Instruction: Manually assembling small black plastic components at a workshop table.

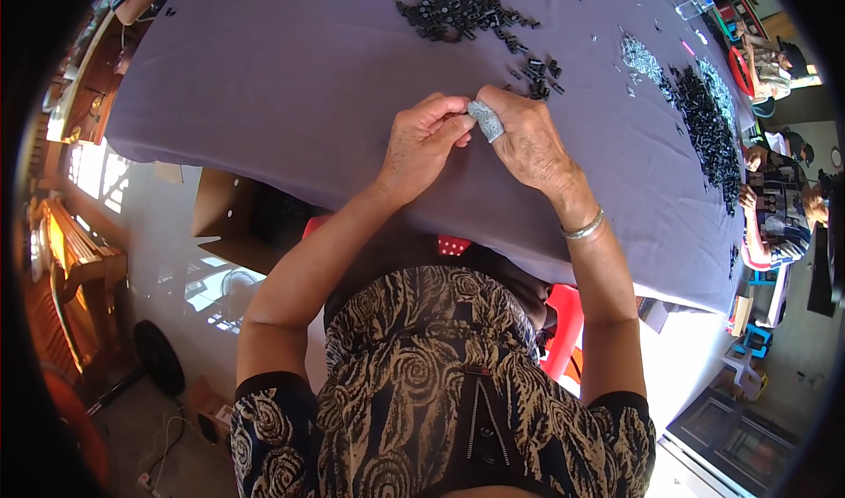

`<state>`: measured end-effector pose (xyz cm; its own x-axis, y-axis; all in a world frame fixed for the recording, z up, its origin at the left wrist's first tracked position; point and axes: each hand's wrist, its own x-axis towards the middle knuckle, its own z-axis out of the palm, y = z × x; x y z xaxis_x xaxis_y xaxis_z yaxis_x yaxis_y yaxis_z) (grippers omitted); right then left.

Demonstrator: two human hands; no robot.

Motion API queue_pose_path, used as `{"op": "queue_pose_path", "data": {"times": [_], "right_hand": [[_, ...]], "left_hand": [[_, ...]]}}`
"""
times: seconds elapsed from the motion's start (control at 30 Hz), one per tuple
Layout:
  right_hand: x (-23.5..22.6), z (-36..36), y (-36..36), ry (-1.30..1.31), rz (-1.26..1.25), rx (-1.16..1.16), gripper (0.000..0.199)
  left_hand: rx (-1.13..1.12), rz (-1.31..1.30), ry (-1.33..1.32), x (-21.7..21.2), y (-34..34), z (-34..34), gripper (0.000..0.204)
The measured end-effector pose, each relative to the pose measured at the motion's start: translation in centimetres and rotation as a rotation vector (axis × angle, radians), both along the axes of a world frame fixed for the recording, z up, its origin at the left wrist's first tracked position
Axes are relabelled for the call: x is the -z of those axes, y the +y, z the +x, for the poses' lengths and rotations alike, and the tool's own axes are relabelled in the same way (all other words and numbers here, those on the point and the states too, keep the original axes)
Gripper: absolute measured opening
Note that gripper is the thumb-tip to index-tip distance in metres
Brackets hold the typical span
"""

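"Purple cloth (273,75) is filling the background. What is being held?"

"The left hand (424,143), fingertips nearly together, is pinching a small dark part (472,118), mostly hidden; the right hand (530,143), wearing a grey wrap (487,123), is meeting it, its grip uncertain. Black pieces (459,14) are lying beyond."

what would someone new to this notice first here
Probably the grey wrap on the right hand, close beside the left hand, above the picture's middle. Next, the heap of black pieces on the purple cloth, beyond the hands, and the longer black heap toward the right.
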<state>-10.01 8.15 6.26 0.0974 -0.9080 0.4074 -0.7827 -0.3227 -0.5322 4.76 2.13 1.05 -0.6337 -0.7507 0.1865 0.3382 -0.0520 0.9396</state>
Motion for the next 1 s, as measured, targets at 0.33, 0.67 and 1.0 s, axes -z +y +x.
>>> {"op": "queue_pose_path", "data": {"times": [0.33, 0.67, 1.0], "right_hand": [[0.0, -0.5, 0.1, -0.734, 0.507, 0.232, 0.048], [1.1, 0.5, 0.7, -1.248, 0.751, 0.051, 0.058], [3.7, 1.9, 0.8, -1.627, 0.775, -0.247, 0.027]], "left_hand": [[-0.015, 0.051, -0.039, -0.8, 0.1, -0.1, 0.016], [-0.045, -0.048, 0.155, -1.4, 0.9, -0.6, 0.016], [0.077, -0.204, 0.128, -3.3, 1.2, 0.3, 0.036]]}}
